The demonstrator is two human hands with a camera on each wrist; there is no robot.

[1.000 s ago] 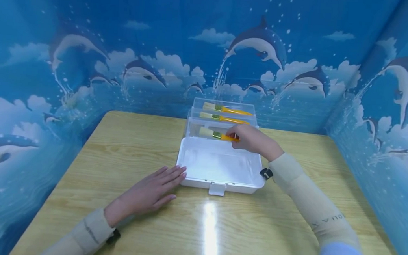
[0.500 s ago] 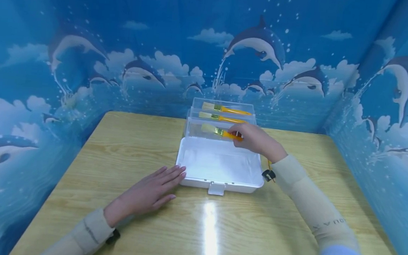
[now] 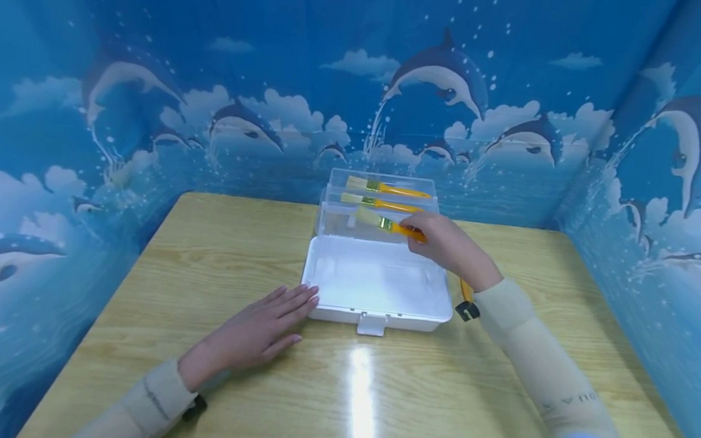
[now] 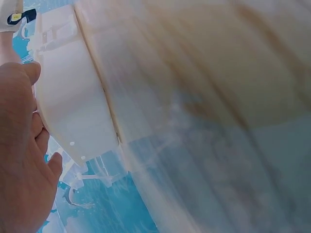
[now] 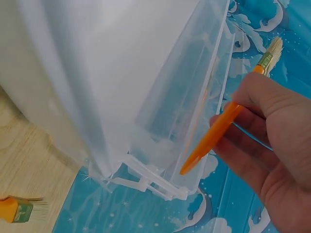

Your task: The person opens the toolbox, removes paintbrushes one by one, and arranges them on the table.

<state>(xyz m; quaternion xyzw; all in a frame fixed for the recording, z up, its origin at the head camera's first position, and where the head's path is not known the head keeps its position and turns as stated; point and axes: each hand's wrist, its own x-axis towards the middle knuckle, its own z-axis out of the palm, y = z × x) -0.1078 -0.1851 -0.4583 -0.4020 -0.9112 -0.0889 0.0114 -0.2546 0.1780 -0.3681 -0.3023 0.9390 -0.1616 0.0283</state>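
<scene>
My right hand [image 3: 449,246] pinches the orange handle of a paintbrush [image 5: 214,133] between thumb and fingers. Its pale bristles hang over the front clear tray of a white storage box [image 3: 377,278], whose lid stands open. Two similar brushes lie in the trays behind: a rear paintbrush [image 3: 389,187] and a middle paintbrush [image 3: 382,203]. My left hand [image 3: 251,327] lies with straight fingers, palm down, its fingertips touching the box's front left corner. In the left wrist view the same box [image 4: 73,92] sits beside that hand. The white bottom compartment holds nothing visible.
Another orange-handled paintbrush [image 5: 17,209] lies on the wooden table right of the box, partly hidden by my right wrist in the head view. A latch [image 3: 371,324] hangs at the box's front. Blue dolphin-printed curtain [image 3: 263,70] surrounds the table's back and sides.
My right hand has lifted the paintbrush from the front tray and drawn it slightly right, tilting it. More of the brush on the table shows beside my wrist. The left hand stays put.
</scene>
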